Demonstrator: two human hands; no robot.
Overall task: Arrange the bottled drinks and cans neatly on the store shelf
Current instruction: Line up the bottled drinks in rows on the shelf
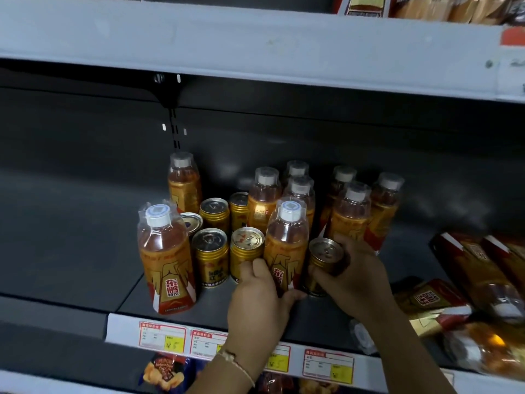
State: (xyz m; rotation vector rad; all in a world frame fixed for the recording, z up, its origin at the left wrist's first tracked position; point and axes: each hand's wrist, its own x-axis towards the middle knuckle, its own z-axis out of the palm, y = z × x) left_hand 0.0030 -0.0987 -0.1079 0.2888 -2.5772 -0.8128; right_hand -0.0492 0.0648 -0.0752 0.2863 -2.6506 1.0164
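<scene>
Dark grey metal shelving [85, 251] fills most of the view, matte and smooth, with a pale shelf edge above and a white price rail [170, 336] along the front carrying red-and-yellow tags. Clustered mid-shelf are clear plastic bottles of orange drink, each with a white cap under a crinkly shrink seal and a glossy orange-and-red label. One big bottle [166, 257] stands alone at the front left, upright. Short gold cans [211, 260] with ribbed shoulders and pull-tab lids sit between the bottles, packed close together.

The left hand [261, 294] is curled around the lower part of the front middle bottle [287, 245], thumb on one side and fingers wrapped over the label. The bottle is standing on the shelf, just beside the gold cans. The right hand [358, 274] grips a darker gold can [326, 257], fingers curved round its body; the can is tilted a bit and touches the right side of that same bottle.

More bottles line up behind, near the back wall. Off to the right, shiny red-and-gold packets [477, 268] lie flat on the shelf. Snack bags [164, 371] peek out below the rail.
</scene>
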